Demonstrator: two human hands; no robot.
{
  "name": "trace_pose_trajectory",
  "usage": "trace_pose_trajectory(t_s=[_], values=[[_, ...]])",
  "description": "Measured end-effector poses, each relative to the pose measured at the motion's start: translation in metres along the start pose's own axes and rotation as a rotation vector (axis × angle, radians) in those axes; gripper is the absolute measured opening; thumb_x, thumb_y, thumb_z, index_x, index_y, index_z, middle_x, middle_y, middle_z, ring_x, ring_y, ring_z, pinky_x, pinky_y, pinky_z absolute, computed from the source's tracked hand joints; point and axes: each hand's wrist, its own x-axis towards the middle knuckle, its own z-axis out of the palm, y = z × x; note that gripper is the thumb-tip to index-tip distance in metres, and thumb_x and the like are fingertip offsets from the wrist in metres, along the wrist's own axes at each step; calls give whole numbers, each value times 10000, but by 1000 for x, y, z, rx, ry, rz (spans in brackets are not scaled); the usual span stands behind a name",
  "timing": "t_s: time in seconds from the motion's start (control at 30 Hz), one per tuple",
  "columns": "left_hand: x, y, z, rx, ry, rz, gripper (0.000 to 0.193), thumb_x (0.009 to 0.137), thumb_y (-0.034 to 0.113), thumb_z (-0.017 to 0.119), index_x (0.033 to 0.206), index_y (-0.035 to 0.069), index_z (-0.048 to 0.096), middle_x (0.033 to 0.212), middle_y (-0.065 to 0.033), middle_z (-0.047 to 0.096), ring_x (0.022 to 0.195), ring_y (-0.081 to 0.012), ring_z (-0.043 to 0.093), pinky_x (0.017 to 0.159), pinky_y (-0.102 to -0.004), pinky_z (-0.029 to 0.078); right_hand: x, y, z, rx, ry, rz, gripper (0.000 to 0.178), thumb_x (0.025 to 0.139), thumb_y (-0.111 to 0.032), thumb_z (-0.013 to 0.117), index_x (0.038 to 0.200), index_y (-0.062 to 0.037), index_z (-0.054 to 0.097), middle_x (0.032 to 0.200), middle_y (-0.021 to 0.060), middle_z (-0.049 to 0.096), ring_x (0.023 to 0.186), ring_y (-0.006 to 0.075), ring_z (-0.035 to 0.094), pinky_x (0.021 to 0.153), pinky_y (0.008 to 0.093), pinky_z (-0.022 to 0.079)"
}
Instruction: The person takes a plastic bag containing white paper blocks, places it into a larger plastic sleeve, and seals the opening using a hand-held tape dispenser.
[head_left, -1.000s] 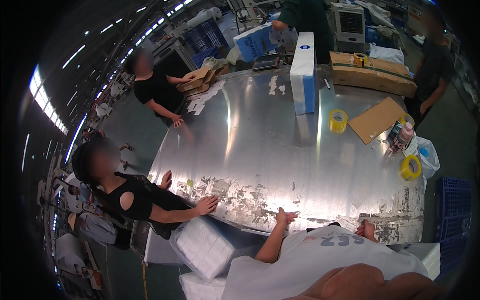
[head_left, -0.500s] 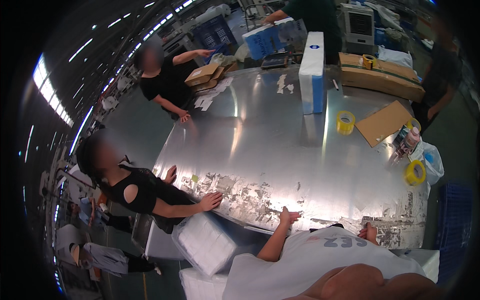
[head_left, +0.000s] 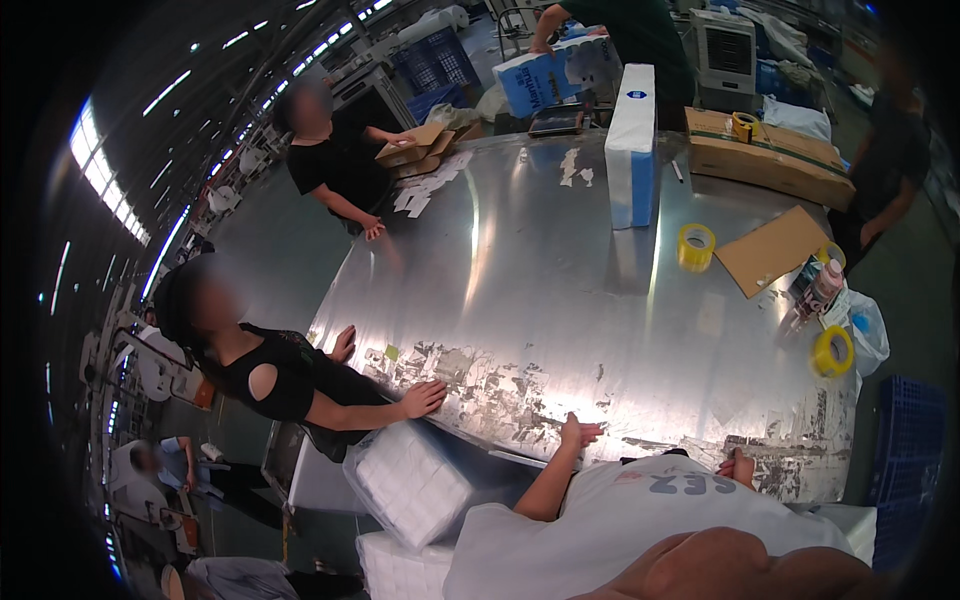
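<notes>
My left hand (head_left: 579, 432) rests at the near edge of a large metal table (head_left: 530, 290), fingers stretched to the right, nothing in it. Further right along the same edge lies my right hand (head_left: 739, 467), its fingers pointing left and apart; it holds nothing I can see. Torn paper residue (head_left: 510, 395) covers the metal around both hands. Across the table stands an upright white and blue pack (head_left: 631, 150), well out of reach of either hand.
At the right are a tape roll (head_left: 695, 246), a cardboard sheet (head_left: 770, 250), a bottle (head_left: 828, 283) and another yellow roll (head_left: 832, 351). A long carton (head_left: 770, 160) lies behind them. Co-workers stand at left, back and right. White wrapped packs (head_left: 410, 480) sit below the left edge.
The co-worker at the far left lowers a pointing arm toward the open cardboard box. At the back, a person in green lifts a blue pack slightly. My hands stay where they were.
</notes>
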Motion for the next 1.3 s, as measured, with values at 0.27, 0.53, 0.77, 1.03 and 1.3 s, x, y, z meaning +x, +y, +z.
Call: trace_pose_trajectory(t_s=[0.27, 0.53, 0.77, 1.03, 1.3], values=[[-2, 1, 0, -6, 3, -14, 788, 829, 528, 57, 869, -70, 568, 735, -169, 624, 402, -186, 511, 316, -214, 338, 2, 2, 0, 2, -10, 2, 611, 847, -453, 314, 548, 32, 533, 453, 142, 533, 270, 203, 442, 264, 279, 333], [-5, 2, 1, -20, -12, -10, 778, 832, 520, 60, 879, -76, 558, 737, -179, 621, 403, -191, 510, 315, -219, 337, 0, 2, 1, -1, -3, -6, 608, 842, -447, 318, 541, 37, 530, 451, 149, 533, 272, 205, 448, 263, 279, 338], [-4, 0, 2, 15, 6, 15, 782, 831, 522, 57, 874, -73, 562, 719, -168, 624, 417, -193, 519, 324, -224, 338, 2, 3, 0, 2, 3, 9, 607, 837, -444, 327, 540, 43, 531, 450, 154, 532, 269, 207, 445, 256, 279, 337], [-1, 0, 0, 9, 4, -3, 778, 829, 519, 51, 863, -59, 570, 716, -155, 627, 423, -192, 523, 330, -226, 335, 0, 1, 0, 16, 7, 10, 588, 829, -440, 349, 543, 38, 537, 448, 154, 530, 261, 207, 432, 257, 283, 340], [-4, 0, 2, -15, 5, -6, 788, 827, 538, 64, 865, -72, 561, 719, -170, 623, 412, -192, 520, 320, -222, 328, -1, 1, 0, 4, 14, 12, 587, 830, -438, 353, 545, 40, 538, 447, 149, 531, 257, 200, 425, 257, 282, 338]])
